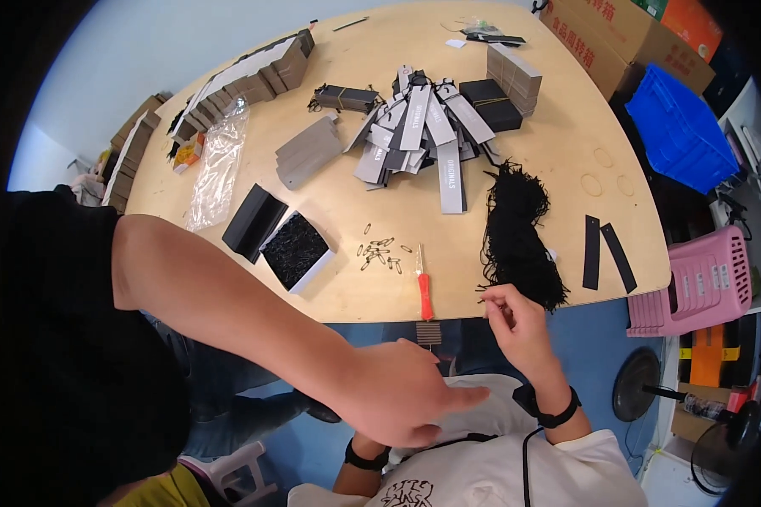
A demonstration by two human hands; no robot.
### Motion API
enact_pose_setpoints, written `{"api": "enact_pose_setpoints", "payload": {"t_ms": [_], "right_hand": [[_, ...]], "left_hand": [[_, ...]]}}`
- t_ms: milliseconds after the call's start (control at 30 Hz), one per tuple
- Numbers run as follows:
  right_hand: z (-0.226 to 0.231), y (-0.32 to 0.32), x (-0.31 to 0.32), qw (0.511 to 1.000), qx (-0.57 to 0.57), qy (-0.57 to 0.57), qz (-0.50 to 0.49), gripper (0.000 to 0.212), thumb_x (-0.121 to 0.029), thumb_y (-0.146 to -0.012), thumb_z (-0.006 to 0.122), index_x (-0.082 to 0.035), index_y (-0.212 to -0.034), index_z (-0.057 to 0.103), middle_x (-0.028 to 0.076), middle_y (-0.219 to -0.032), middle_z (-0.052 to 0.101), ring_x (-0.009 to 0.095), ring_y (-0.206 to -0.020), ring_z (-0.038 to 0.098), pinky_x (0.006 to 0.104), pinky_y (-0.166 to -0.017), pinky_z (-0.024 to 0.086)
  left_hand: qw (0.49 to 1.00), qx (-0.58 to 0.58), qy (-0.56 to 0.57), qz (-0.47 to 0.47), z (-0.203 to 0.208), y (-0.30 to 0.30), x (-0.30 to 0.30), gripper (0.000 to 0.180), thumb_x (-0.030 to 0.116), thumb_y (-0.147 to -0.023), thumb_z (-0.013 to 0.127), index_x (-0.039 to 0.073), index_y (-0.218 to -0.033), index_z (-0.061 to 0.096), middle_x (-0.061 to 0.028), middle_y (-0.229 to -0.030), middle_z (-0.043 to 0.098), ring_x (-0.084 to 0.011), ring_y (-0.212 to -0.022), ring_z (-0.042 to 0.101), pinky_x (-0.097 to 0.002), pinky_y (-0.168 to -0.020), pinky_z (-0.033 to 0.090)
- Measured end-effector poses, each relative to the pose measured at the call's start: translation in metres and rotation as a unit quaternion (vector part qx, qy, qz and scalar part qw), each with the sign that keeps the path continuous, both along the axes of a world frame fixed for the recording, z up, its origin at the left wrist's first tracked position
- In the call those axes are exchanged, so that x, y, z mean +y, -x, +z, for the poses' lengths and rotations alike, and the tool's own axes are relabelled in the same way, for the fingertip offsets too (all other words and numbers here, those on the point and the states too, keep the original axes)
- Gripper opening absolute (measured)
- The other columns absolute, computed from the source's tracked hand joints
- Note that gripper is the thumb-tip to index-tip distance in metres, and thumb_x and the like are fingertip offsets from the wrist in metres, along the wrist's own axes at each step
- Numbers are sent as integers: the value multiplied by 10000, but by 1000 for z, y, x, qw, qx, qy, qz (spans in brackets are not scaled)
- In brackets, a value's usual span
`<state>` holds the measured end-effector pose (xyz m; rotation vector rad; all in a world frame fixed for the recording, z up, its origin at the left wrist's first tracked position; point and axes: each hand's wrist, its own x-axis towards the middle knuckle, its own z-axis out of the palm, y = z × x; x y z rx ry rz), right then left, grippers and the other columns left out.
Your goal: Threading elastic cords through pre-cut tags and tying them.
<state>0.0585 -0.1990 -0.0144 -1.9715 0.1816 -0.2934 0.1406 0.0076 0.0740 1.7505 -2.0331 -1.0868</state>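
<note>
My right hand [520,325] is at the table's front edge, thumb and fingers pinched on a thin black cord [483,291]. Beside it lies a thick bundle of black cords [520,237]. My left forearm, with a black wristband [366,457], comes up from below; a co-worker's hand [406,393] hides most of my left hand, so its fingers cannot be read. That co-worker's bare arm crosses from the left, index finger stretched toward the right. A small grey ridged piece [429,334] shows just beyond that hand, below the table edge.
On the wooden table [355,296] lie a red-handled tool [424,296], small loose clips [380,251], a box of black pieces [296,253], piled grey tags [418,127], two black strips [592,253] and card stacks [254,72]. A pink basket [702,283] and blue crate [681,127] stand right.
</note>
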Motion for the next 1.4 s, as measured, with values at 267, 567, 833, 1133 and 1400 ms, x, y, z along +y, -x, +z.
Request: {"api": "enact_pose_setpoints", "payload": {"t_ms": [267, 567, 833, 1133, 1400], "right_hand": [[11, 24, -12, 998, 36, -53, 27, 62, -26, -874, 631, 0, -929, 624, 54, -800, 703, 45, -615, 593, 195, -535, 436], [10, 41, 2, 994, -14, -72, 84, 30, 0, -836, 655, 1, -859, 637, 75, -793, 675, 165, -677, 644, 264, -607, 495], [16, 37, -7, 994, 0, 19, 106, 54, -25, -832, 655, -19, -878, 628, 81, -791, 598, 207, -634, 596, 294, -562, 458], [10, 34, -6, 996, 4, 21, 82, 57, -69, -840, 661, -46, -865, 615, 62, -723, 625, 181, -575, 584, 286, -517, 437], [5, 32, -8, 998, 1, 19, 59, 76, -83, -843, 671, -45, -854, 606, 43, -666, 613, 139, -507, 547, 261, -479, 409]], "left_hand": [[652, 112, 286, 693, -117, 71, 20, 235, -30, -852, 611, 1, -1084, 590, -59, -939, 615, -116, -819, 581, -247, -687, 462], [572, 161, 329, 734, -115, 66, 17, 215, -57, -820, 600, -13, -1029, 609, -38, -850, 564, -83, -668, 528, -209, -581, 415], [940, -84, 228, 240, -80, -11, -5, 401, 114, -779, 634, 24, -1166, 579, -36, -731, 586, -207, -628, 585, -314, -540, 463], [766, 50, 329, 550, -20, 17, -9, 102, 15, -822, 572, 32, -919, 595, -46, -778, 554, -163, -663, 547, -263, -594, 439], [647, 77, 277, 706, -132, 81, 33, 104, -88, -773, 569, 7, -807, 595, -38, -805, 544, -60, -644, 493, -187, -536, 375]]}}
